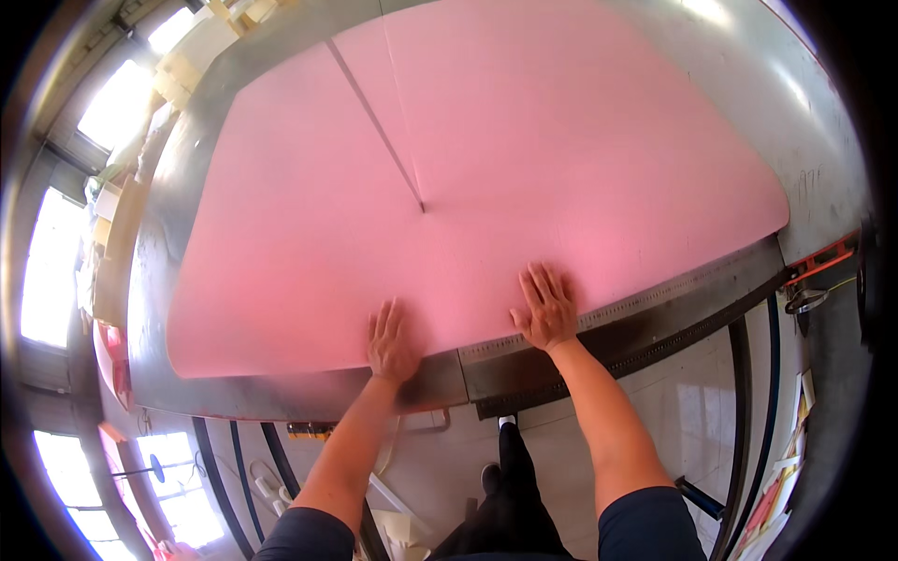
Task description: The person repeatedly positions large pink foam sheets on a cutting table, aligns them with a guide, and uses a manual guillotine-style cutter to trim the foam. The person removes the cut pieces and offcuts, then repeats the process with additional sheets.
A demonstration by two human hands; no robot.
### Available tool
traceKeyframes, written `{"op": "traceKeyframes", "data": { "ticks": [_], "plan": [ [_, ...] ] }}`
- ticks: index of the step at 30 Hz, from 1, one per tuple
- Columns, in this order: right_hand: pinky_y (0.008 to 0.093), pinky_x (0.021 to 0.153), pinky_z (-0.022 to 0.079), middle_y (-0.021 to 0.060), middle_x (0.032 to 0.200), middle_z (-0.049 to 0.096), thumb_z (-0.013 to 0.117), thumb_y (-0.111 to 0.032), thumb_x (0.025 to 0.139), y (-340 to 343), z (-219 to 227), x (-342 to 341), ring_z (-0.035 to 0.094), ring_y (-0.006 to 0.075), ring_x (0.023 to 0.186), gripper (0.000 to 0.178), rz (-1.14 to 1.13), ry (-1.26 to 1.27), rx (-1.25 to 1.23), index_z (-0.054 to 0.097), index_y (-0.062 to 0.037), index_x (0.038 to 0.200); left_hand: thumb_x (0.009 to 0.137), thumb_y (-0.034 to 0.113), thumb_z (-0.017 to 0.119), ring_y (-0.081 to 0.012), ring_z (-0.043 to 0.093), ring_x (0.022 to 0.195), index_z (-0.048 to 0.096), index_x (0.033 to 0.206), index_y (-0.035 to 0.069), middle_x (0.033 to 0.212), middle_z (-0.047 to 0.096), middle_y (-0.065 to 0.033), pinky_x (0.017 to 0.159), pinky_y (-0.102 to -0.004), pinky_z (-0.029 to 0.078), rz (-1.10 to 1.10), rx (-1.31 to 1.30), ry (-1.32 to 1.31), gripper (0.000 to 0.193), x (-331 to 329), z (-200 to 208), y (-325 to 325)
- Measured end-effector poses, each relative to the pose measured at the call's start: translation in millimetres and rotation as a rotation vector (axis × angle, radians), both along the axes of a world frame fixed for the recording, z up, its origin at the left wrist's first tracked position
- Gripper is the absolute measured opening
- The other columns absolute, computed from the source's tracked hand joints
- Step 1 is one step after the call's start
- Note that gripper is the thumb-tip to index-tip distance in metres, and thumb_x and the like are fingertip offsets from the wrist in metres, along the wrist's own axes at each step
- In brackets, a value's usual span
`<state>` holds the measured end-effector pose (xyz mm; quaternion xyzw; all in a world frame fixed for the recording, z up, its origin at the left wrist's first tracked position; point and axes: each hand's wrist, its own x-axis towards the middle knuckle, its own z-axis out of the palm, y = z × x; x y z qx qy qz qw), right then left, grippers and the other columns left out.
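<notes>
A large pink sheet (486, 150) with rounded corners, seemingly foam, lies over a grey metal table (804, 131). My left hand (391, 342) rests on its near edge, fingers stretched out and slightly blurred. To the right, my right hand (546, 307) presses flat on the sheet by the same edge, thumb spread from the fingers. Neither hand grips anything. Beyond the hands, a narrow dark strip like a saw blade (374, 123) meets the sheet near its middle. From that spot a thin straight line, perhaps a slit, runs away across the pink surface.
Along the table's near right edge runs a metal ruled strip (673, 285) above a dark rail (645, 360). An orange-red bracket (823, 257) sits at the right. Dark table legs (739, 421) stand below. Stacked pale blocks (117, 224) line the left side near windows.
</notes>
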<state>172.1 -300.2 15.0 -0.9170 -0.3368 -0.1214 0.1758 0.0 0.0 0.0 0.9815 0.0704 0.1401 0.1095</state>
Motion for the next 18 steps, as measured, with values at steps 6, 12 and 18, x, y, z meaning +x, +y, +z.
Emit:
{"op": "traceKeyframes", "data": {
  "ticks": [6,12,18],
  "plan": [
    [0.0553,0.115,0.030,0.0143,0.146,0.051,0.061,-0.040,0.087,17,5,-5,0.044,0.0377,0.137,0.062,0.016,-0.096,0.118,0.056,-0.0070,0.139,0.090,0.033,0.060,-0.0368,0.038,0.144,0.051,0.144,0.009,0.155,0.043,-0.0135,0.117,-0.0555,0.026,-0.017,0.126,-0.106,0.060,0,9,12],
    [0.0536,0.114,0.034,0.0115,0.145,0.052,0.066,-0.042,0.087,9,-6,-14,0.044,0.0327,0.138,0.058,-0.004,-0.142,0.129,0.059,-0.0092,0.134,0.089,0.030,0.062,-0.0364,0.045,0.136,0.055,0.141,0.012,0.146,0.048,-0.0131,0.114,-0.0534,0.033,-0.009,0.204,-0.197,0.056,-11,-1,2],
    [0.0521,0.115,0.034,0.0109,0.147,0.051,0.066,-0.042,0.087,4,-18,-18,0.043,0.0315,0.139,0.057,-0.023,-0.177,0.162,0.058,-0.0100,0.134,0.089,0.033,0.065,-0.0338,0.054,0.122,0.059,0.136,0.012,0.132,0.054,-0.0123,0.108,-0.0526,0.040,-0.034,0.229,-0.258,0.052,-9,-3,0]
  ]
}}
